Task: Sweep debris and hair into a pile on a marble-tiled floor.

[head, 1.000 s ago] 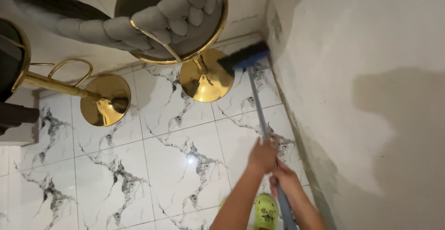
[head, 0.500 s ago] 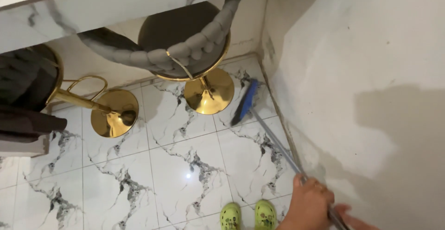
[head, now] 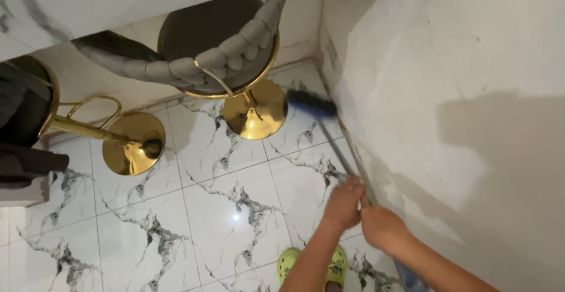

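Where the marble-patterned floor [head: 176, 209] meets the wall [head: 459, 92], two gold-based stools [head: 235, 62] stand under the desk [head: 118, 0]; one broom [head: 312, 105] has its head by the corner; left hand [head: 343, 202] and right hand [head: 381, 227] both clench its handle; two green shoes [head: 337, 264] below.

Broom head [head: 312, 103] swung crosswise; left hand [head: 343, 202] regripped.

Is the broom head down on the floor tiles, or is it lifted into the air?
Down, apparently. The broom head lies low on the floor tiles by the wall; exact contact cannot be told.
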